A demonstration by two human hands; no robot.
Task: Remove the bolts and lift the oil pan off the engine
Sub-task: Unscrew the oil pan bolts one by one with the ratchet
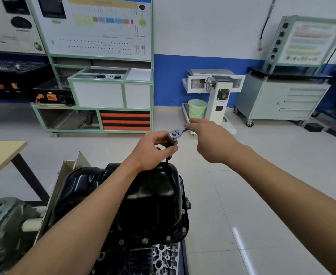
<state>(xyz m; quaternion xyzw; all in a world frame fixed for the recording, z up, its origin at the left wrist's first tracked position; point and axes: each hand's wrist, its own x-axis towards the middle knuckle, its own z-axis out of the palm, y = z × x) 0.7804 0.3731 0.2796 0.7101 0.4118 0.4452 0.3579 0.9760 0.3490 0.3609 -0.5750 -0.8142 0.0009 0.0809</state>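
No writing can be read anywhere: the diagram and coloured blocks on the green-framed white training board against the far wall are blurred, as is the small label on the white engine stand with a handwheel. The glossy black pressed-steel oil pan sits low in the middle of the view, bolted on top of the upturned grey metal engine, its rounded sump bulging upward. Its long axis seems to run from near left to far right, though the left forearm crosses it and hides much of that side. Brass-coloured flange bolts stand in a row along the near and right edges. Over the far rim, the chrome ratchet wrench has its head facing up and its handle pointing right; a dark socket shaft drops from the head toward the pan's edge. The left hand pinches that shaft just under the head between thumb and curled fingers. The right hand closes over the handle, which is almost wholly hidden behind it, and its fingertips cannot be made out. The engine is cut off by the bottom edge. A pale green plastic bucket stands beside the stand.
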